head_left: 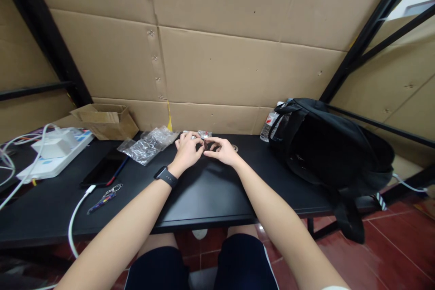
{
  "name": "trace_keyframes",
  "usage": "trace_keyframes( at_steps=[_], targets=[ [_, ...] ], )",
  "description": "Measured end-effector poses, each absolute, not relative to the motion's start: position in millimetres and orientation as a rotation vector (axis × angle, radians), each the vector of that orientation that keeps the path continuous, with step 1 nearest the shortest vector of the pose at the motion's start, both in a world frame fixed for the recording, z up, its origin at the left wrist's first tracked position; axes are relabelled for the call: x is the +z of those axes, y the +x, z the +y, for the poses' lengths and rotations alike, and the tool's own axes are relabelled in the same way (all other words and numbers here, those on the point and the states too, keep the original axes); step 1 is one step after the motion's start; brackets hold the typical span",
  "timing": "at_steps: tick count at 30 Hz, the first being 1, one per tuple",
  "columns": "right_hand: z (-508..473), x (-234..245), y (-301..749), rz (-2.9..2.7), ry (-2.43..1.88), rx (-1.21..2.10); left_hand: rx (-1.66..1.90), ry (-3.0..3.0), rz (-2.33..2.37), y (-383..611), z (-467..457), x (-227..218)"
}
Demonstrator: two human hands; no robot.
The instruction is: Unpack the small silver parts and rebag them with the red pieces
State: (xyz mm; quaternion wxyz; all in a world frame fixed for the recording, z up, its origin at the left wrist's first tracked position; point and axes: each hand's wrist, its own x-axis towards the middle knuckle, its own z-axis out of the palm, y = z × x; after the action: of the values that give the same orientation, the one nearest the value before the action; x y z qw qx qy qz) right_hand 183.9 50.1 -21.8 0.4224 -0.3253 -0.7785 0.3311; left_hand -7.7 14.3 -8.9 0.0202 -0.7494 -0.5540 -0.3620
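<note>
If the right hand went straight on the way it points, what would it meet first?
Likely the small dark item between the hands, then the left hand, which the right hand faces; exact depth is hard to judge here.

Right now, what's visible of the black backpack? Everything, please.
The black backpack looks like soft fabric, lying slumped on the right part of the black table. A wide strap hangs past the front edge. It partly covers a water bottle; whether they touch is unclear. Its contents aren't visible.
</note>
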Motion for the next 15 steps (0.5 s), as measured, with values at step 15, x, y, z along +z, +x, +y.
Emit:
trace_keyframes(
  at_steps=[15],
  targets=[
    [49.5,-17.9,185.8,-1.909,-0.791,0.853,-1.200,-2.417,-1.711,-6.0,13.1,-7.9]
  ],
)
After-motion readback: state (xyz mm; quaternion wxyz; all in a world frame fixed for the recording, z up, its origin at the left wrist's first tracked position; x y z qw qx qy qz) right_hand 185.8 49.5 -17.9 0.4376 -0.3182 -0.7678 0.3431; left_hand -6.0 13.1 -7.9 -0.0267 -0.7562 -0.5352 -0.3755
